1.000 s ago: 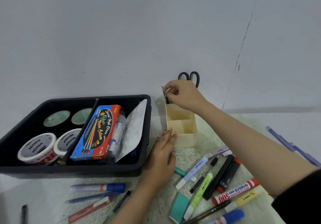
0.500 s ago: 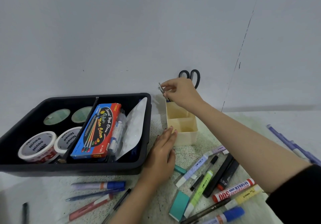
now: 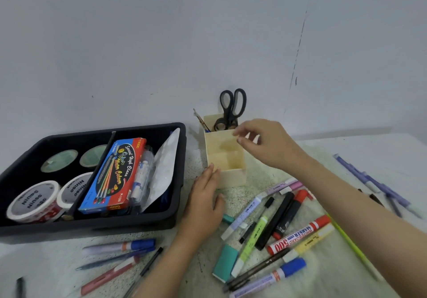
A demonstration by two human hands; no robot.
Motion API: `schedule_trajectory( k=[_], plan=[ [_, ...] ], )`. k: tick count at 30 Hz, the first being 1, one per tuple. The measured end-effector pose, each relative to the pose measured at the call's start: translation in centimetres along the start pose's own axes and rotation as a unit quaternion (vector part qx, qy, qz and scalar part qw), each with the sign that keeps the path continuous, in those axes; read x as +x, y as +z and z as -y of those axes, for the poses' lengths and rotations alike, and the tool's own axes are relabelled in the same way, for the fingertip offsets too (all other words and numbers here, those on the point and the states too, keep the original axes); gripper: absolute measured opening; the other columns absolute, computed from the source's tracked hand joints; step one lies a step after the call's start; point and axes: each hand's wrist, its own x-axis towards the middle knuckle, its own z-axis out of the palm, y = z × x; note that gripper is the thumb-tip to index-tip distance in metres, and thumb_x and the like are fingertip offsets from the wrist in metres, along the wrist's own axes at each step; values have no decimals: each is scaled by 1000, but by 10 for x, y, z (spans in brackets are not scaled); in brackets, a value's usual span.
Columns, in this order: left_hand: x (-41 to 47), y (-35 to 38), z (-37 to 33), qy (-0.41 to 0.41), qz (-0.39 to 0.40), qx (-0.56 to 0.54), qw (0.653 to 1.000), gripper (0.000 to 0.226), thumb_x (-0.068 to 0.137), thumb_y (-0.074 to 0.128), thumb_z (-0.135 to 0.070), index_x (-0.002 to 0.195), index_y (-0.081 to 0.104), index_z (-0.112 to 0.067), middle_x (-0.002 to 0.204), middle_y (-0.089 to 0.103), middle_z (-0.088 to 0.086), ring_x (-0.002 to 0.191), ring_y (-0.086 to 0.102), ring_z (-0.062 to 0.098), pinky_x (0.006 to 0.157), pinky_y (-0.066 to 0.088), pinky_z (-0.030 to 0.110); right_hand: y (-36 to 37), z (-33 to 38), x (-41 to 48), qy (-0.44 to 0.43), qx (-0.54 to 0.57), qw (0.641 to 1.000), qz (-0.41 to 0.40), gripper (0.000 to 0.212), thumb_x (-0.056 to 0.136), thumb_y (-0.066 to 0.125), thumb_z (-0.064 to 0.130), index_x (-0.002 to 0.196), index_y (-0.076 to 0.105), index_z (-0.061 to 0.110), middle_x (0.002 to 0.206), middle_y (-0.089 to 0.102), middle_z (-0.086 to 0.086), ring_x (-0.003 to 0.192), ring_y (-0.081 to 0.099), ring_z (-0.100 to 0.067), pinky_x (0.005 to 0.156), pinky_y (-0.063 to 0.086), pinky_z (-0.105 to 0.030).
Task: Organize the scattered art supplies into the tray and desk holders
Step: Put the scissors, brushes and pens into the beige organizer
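A cream desk holder (image 3: 231, 177) with several compartments stands by the wall. Black scissors (image 3: 232, 108) and a thin brush (image 3: 201, 120) stick out of its back compartments. My right hand (image 3: 265, 143) hovers over the holder's right rim, fingers loosely curled, holding nothing. My left hand (image 3: 203, 200) lies flat on the table, fingertips touching the holder's front left corner. A black tray (image 3: 180, 205) on the left holds tape rolls (image 3: 34, 201), a watercolour box (image 3: 115, 173) and a white palette (image 3: 165, 168).
Markers, pens and highlighters lie scattered right of my left hand, among them a red whiteboard marker (image 3: 298, 234), a green highlighter (image 3: 250, 244) and a teal eraser (image 3: 225, 263). More pens (image 3: 120, 249) lie in front of the tray. Purple pens (image 3: 369, 180) lie far right.
My right hand let go of the thin brush in the holder's back left compartment and moved right, over the holder. The left hand stayed put.
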Motion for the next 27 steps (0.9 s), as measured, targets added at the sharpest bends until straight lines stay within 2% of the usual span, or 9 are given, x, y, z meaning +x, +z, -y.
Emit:
schedule_trajectory(
  k=[3, 5, 7, 9, 14, 17, 20, 22, 27],
  plan=[
    [-7, 5, -15, 2, -36, 20, 999, 56, 94, 50, -13, 145, 28, -25, 142, 16, -21, 135, 7, -5, 110, 6, 14, -19, -18, -55, 41, -48, 997, 39, 17, 87, 56, 16, 85, 66, 29, 80, 60, 15, 70, 53, -1, 64, 38, -15],
    [-13, 11, -25, 28, -68, 28, 997, 47, 92, 52, -11, 135, 43, -24, 133, 31, -20, 129, 20, -8, 106, 13, 7, -26, -30, -91, 72, -117, 985, 101, 19, 85, 53, 18, 82, 64, 33, 80, 55, 16, 71, 51, 1, 65, 39, -19],
    [-15, 18, -34, 62, -68, 30, 995, 31, 89, 55, -9, 117, 55, -22, 114, 43, -18, 112, 35, -8, 95, 27, 4, -30, -43, -123, 86, -186, 963, 172, 22, 85, 51, 21, 91, 66, 35, 86, 48, 20, 77, 48, 6, 66, 37, -12],
    [-14, 26, -42, 93, -36, 32, 995, 19, 87, 55, -10, 103, 59, -20, 99, 49, -15, 98, 41, -3, 87, 35, 10, -32, -52, -147, 104, -217, 946, 218, 29, 86, 51, 23, 108, 64, 37, 90, 42, 23, 84, 43, 8, 66, 34, -9],
    [-12, 48, -55, 133, 38, 59, 989, 15, 85, 51, -21, 94, 63, -21, 90, 58, -10, 89, 48, 6, 80, 36, 16, -35, -64, -171, 126, -235, 942, 201, 31, 92, 54, 35, 123, 55, 41, 105, 41, 19, 95, 38, 2, 78, 38, -15],
    [-8, 58, -65, 127, 81, 101, 984, 20, 89, 49, -27, 100, 63, -19, 94, 59, -6, 91, 48, 12, 83, 41, 28, -32, -66, -173, 122, -244, 943, 192, 31, 96, 47, 37, 126, 53, 38, 106, 39, 18, 97, 34, 0, 75, 30, -13],
    [-1, 62, -74, 82, 108, 162, 977, 26, 90, 50, -35, 104, 64, -18, 99, 59, -2, 96, 48, 17, 86, 38, 30, -34, -67, -172, 114, -228, 949, 184, 17, 94, 52, 34, 109, 55, 39, 100, 41, 20, 94, 36, 0, 69, 30, -10],
    [3, 62, -78, 66, 117, 176, 975, 26, 89, 51, -35, 102, 65, -18, 99, 60, -1, 97, 48, 17, 85, 38, 30, -36, -67, -172, 109, -214, 952, 191, 12, 90, 56, 32, 95, 49, 41, 92, 43, 25, 90, 39, 0, 69, 32, -11],
    [6, 56, -87, 33, 143, 131, 980, 21, 87, 56, -28, 96, 66, -13, 96, 62, 1, 93, 54, 17, 83, 45, 30, -39, -73, -173, 123, -191, 950, 214, 21, 86, 59, 29, 101, 54, 42, 93, 45, 25, 91, 40, 2, 70, 33, -12]
  ],
)
